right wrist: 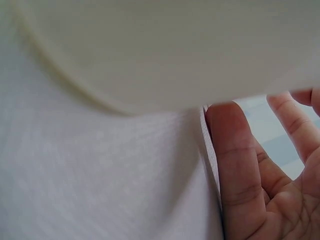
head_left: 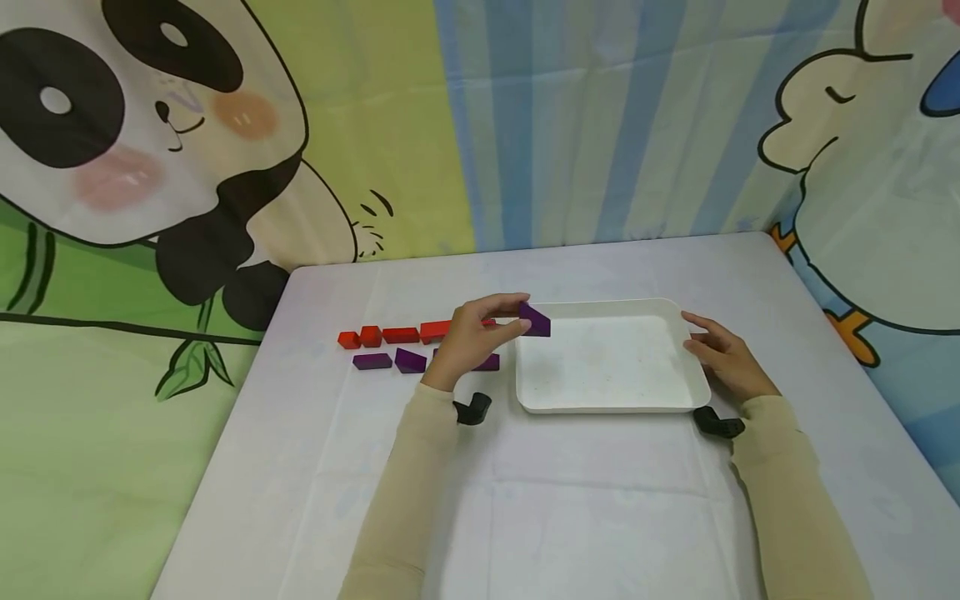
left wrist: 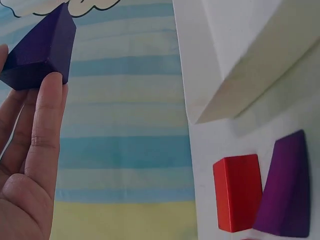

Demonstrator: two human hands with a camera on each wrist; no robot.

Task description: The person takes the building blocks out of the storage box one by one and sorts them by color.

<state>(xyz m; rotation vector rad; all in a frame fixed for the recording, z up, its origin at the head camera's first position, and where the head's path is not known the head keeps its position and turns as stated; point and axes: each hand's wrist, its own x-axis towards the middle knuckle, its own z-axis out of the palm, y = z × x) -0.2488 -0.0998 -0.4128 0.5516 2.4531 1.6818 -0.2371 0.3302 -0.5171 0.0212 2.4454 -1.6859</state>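
My left hand point(head_left: 471, 337) pinches a purple wooden block point(head_left: 536, 320) with a slanted side between thumb and fingers, raised at the left edge of a white rectangular tray point(head_left: 611, 358). The same purple block point(left wrist: 42, 50) shows up close in the left wrist view. At the tray's right side, my right hand point(head_left: 726, 362) touches the rim with thumb and fingers fairly straight and spread. Its thumb point(right wrist: 235, 160) meets the tray wall in the right wrist view. No block is visible inside the tray.
Left of the tray lie a row of red blocks point(head_left: 401, 335) and, nearer me, a row of purple blocks point(head_left: 410, 361); my left hand partly hides both. A white cloth point(head_left: 585, 500) covers the table, with a printed cartoon curtain point(head_left: 570, 125) behind.
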